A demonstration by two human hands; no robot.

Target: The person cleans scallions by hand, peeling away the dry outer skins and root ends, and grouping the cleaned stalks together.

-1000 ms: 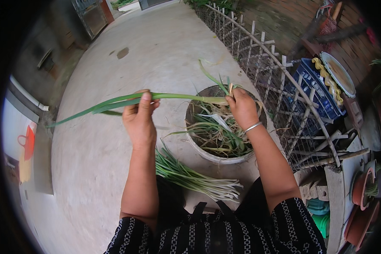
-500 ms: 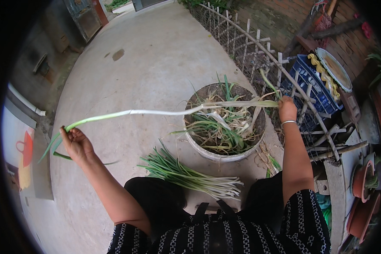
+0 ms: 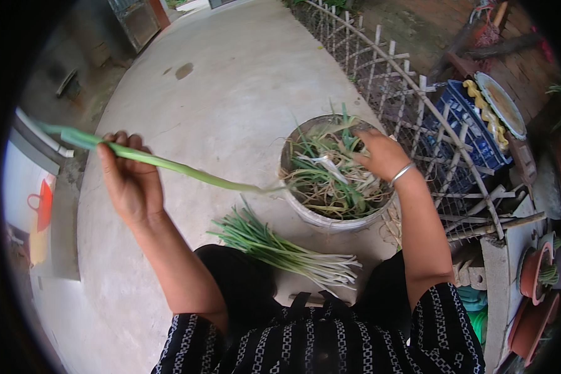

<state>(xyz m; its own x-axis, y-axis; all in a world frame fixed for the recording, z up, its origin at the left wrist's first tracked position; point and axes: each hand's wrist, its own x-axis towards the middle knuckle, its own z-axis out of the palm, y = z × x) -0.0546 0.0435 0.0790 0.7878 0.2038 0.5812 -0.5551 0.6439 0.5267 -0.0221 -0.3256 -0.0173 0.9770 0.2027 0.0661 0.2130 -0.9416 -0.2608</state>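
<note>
My left hand (image 3: 134, 177) is raised at the left, fingers closed around the green upper part of a scallion (image 3: 193, 174). The stalk slants down to the right, and its pale, blurred root end points at the basin rim. Over the right side of a round basin (image 3: 340, 222), my right hand (image 3: 383, 156) reaches in with thumb and forefinger apart, close above a heap of scallion trimmings (image 3: 327, 177). These are dry skins, roots and green leaves. A bundle of cleaned scallions (image 3: 287, 252) lies on the ground between my knees and the basin, white ends to the right.
A stick-and-mesh fence (image 3: 411, 81) runs along the right. Behind it stands a blue crate (image 3: 461, 131) with a round tray (image 3: 500, 103) leaning by it. Flowerpots (image 3: 536, 274) line the lower right. A concrete floor (image 3: 230, 75) stretches ahead to the far doorway.
My right hand has moved left from beside the fence to above the basin, and the strip of skin has come away from the scallion. My left hand has risen with the scallion.
</note>
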